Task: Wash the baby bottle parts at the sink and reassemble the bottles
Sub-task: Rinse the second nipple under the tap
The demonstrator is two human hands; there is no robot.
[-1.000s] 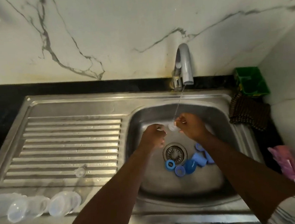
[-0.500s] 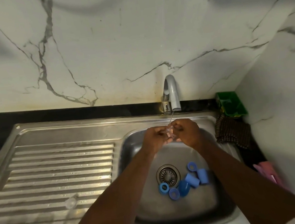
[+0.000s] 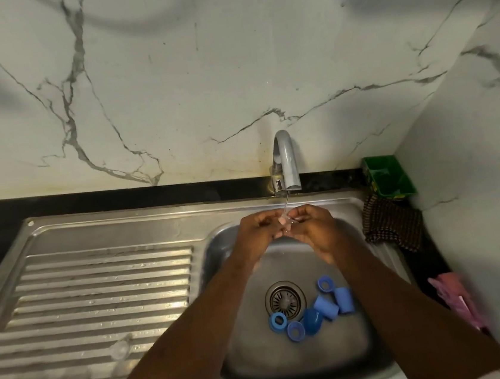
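Under the tap at the sink's 12 o'clock edge, left hand and right hand curl their fingers around a small clear part, pinched between them; its axis I can't make out. Blue parts lie at 6 o'clock, nearer the right hand

Home kitchen: steel sink, marble backsplash
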